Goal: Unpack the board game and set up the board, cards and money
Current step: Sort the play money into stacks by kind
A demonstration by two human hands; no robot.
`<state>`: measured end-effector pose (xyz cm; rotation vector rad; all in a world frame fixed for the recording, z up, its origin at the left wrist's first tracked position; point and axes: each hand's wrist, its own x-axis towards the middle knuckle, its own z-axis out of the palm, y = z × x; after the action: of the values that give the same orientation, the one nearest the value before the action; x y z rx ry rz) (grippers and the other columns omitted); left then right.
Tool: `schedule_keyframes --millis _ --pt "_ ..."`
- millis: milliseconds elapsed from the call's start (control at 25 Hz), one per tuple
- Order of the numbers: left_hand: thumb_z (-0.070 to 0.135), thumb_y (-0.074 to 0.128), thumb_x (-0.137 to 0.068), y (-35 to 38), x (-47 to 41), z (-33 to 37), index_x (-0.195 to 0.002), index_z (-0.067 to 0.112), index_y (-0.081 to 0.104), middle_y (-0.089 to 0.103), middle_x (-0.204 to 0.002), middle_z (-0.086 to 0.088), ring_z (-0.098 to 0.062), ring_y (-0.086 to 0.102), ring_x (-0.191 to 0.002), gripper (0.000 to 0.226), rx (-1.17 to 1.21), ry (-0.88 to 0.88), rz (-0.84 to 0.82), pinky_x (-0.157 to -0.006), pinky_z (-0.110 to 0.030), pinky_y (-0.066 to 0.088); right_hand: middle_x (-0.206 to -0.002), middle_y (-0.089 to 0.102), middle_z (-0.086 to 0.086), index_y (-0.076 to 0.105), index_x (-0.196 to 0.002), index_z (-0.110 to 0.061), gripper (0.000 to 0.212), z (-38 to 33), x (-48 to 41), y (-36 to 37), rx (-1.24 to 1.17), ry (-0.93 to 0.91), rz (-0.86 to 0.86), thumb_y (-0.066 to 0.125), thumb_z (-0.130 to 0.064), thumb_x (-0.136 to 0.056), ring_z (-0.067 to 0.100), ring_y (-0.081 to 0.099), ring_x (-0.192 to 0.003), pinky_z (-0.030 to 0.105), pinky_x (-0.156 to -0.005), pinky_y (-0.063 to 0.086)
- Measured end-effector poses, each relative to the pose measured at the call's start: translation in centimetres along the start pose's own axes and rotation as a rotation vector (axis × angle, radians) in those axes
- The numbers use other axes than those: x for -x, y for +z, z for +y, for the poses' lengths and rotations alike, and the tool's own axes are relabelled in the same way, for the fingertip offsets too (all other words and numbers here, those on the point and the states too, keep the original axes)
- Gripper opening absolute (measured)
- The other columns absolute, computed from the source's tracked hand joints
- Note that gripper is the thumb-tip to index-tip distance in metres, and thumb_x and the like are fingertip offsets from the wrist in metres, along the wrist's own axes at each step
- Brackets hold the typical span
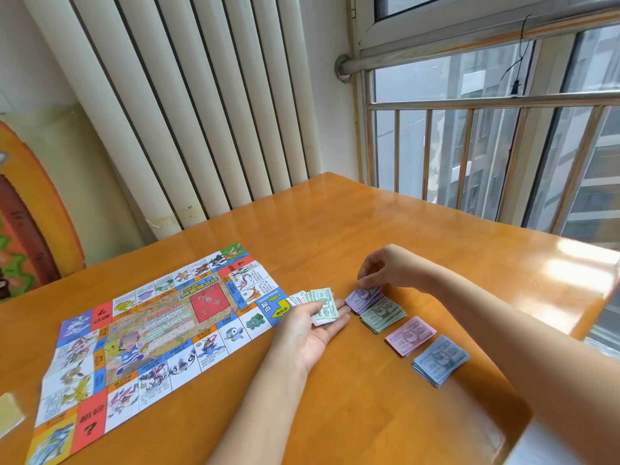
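Observation:
The paper game board (151, 337) lies unfolded flat on the left half of the wooden table (335, 414). My left hand (308, 327) is palm up and holds a mixed stack of play money (322, 305), a green note on top under my thumb. My right hand (385, 266) pinches the top note of a purple money pile (364, 298). Beside that pile lie a green pile (382, 315), a pink pile (410, 335) and a blue pile (440, 360), all in a diagonal row.
A white radiator (188, 112) stands behind the table. A railed window (486, 146) is at the right. A yellowish flat object (8, 416) shows at the left edge. The table's right edge (590, 317) runs close past the money piles.

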<state>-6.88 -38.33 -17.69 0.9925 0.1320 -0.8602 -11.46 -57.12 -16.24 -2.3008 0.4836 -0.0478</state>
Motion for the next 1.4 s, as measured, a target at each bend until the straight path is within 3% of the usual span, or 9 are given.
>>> schedule_keyframes --millis 160,320,400,560,720,840,1000,1160,1400 --pt "-0.008 0.035 -0.096 0.1 0.0 -0.1 -0.127 -0.010 0.038 0.058 -0.094 -0.032 -0.051 0.051 -0.115 0.032 0.015 0.005 -0.006 -0.086 -0.054 0.046 -0.092 0.061 -0.002 0.066 -0.102 -0.016 0.027 -0.1 0.6 0.0 0.059 0.056 0.062 0.074 -0.030 -0.081 0.012 0.056 -0.081 0.022 -0.066 0.045" --pt "-0.007 0.036 -0.096 0.2 -0.1 -0.3 -0.130 -0.008 0.037 0.058 -0.095 -0.030 -0.051 0.051 -0.114 0.034 0.028 0.018 0.008 -0.087 -0.055 0.045 -0.097 0.064 0.007 0.060 -0.110 -0.010 0.025 -0.2 0.9 0.3 0.010 0.153 0.047 0.066 -0.018 -0.087 0.013 0.060 -0.072 0.023 -0.064 0.053" --pt "-0.007 0.036 -0.097 0.2 -0.3 -0.4 -0.130 -0.008 0.038 0.058 -0.097 -0.031 -0.051 0.050 -0.115 0.033 0.027 0.025 0.014 -0.088 -0.054 0.044 -0.090 0.064 0.007 0.060 -0.110 -0.008 0.022 -0.4 1.1 0.3 -0.025 0.171 0.054 0.063 -0.013 -0.088 0.014 0.060 -0.071 0.021 -0.061 0.052" --pt "-0.006 0.037 -0.097 -0.1 -0.4 -0.4 -0.128 -0.008 0.042 0.058 -0.112 -0.030 -0.045 0.054 -0.114 0.031 0.009 0.115 0.041 -0.085 -0.048 0.049 -0.092 0.069 0.011 0.067 -0.098 -0.008 0.015 -0.9 1.8 0.3 -0.099 0.070 0.192 0.067 -0.019 -0.087 0.018 0.066 -0.076 0.031 -0.075 0.056" --pt "-0.005 0.057 -0.088 0.5 0.5 -0.3 -0.101 -0.006 0.060 0.069 -0.092 -0.019 -0.030 0.068 -0.087 0.013 0.027 0.231 -0.031 -0.066 -0.034 0.060 -0.082 0.073 0.011 0.075 -0.092 -0.009 0.026 -2.6 3.8 1.8 -0.333 -0.073 0.109 0.074 -0.032 -0.081 0.015 0.062 -0.069 0.026 -0.069 0.053" --pt "-0.002 0.066 -0.082 0.9 1.1 -0.8 -0.095 -0.004 0.065 0.072 -0.083 -0.012 -0.019 0.071 -0.071 0.013 -0.115 0.315 -0.025 -0.055 -0.025 0.057 -0.070 0.070 0.009 0.076 -0.086 -0.006 0.020 -3.4 4.8 2.8 -0.564 -0.064 0.139 0.076 -0.024 -0.079 0.012 0.055 -0.064 0.021 -0.061 0.047" --pt "0.003 0.054 -0.092 1.4 1.7 -0.4 -0.098 -0.007 0.063 0.072 -0.090 -0.019 -0.025 0.072 -0.079 0.015 -0.057 0.209 -0.145 -0.069 -0.034 0.060 -0.079 0.072 0.017 0.076 -0.081 -0.007 0.015 -3.0 4.8 2.6 -0.615 0.020 0.268 0.078 -0.021 -0.077 0.016 0.056 -0.068 0.029 -0.068 0.049" --pt "-0.009 0.037 -0.094 1.8 2.3 -0.3 -0.100 -0.012 0.056 0.070 -0.086 -0.025 -0.033 0.070 -0.079 0.020 -0.015 0.102 -0.230 -0.068 -0.043 0.059 -0.070 0.069 0.006 0.075 -0.079 -0.009 0.011 -2.1 5.2 2.2 -0.626 0.054 0.281 0.077 -0.020 -0.079 0.010 0.055 -0.062 0.021 -0.062 0.049" --pt "-0.006 0.049 -0.091 1.5 2.1 -0.4 -0.107 -0.007 0.057 0.072 -0.090 -0.021 -0.030 0.071 -0.079 0.017 -0.068 0.144 -0.187 -0.067 -0.042 0.060 -0.079 0.071 0.009 0.073 -0.079 -0.012 0.010 -1.8 5.9 1.4 -0.599 0.001 0.266 0.071 -0.019 -0.084 0.010 0.059 -0.068 0.022 -0.069 0.050"
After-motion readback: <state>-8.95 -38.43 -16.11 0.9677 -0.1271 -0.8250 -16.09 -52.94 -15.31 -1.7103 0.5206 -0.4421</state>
